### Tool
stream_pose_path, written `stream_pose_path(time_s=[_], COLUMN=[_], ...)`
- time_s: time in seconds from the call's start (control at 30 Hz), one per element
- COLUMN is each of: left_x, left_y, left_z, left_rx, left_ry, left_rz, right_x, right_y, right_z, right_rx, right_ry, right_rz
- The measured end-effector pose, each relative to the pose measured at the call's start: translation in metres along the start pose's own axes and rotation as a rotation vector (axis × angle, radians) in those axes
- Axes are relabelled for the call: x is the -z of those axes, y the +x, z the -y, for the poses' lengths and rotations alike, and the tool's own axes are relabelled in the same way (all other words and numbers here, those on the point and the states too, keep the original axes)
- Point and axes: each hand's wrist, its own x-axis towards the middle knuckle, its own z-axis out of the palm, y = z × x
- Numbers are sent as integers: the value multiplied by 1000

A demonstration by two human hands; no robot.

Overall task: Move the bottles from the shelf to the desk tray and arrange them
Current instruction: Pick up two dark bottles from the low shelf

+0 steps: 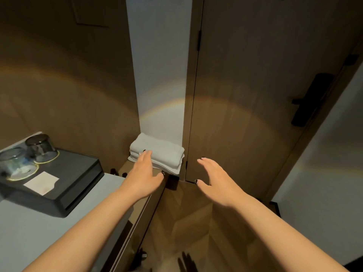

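A black tray [78,173] sits on the pale desk [39,232] at the left. Beyond the desk's far edge two dark bottle tops [113,171] show on a low wooden shelf [125,167]; the bottles' bodies are hidden. My left hand [144,173] is stretched forward, open, fingers over the shelf and against a stack of folded white towels [163,152]. My right hand [216,179] hovers open in front of the wooden door, holding nothing.
Two upturned glasses [40,147] and a white card [41,183] occupy the tray. A brown door with a black handle [310,99] stands at the right. Wood-pattern floor lies below between desk and door.
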Motion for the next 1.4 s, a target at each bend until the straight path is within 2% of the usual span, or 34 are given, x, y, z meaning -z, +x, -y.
stream_pose_path(time_s=[0.3, 0.6, 0.9, 1.03, 1.4], left_x=[-20, -22, -45, -61, -84], left_y=[122, 196, 289, 322, 358], left_z=[59, 87, 114, 128, 193], left_rx=[185, 352, 579, 724, 989], left_ry=[-23, -71, -129, -190, -393], left_rz=[36, 62, -8, -85, -382], right_x=[-19, -39, -56, -64, -140], right_y=[146, 256, 395, 458, 552], right_z=[-28, -40, -66, -78, -46], right_rx=[26, 105, 212, 333, 463], right_ry=[-4, 37, 23, -10, -35], right_rz=[108, 253, 455, 473, 790])
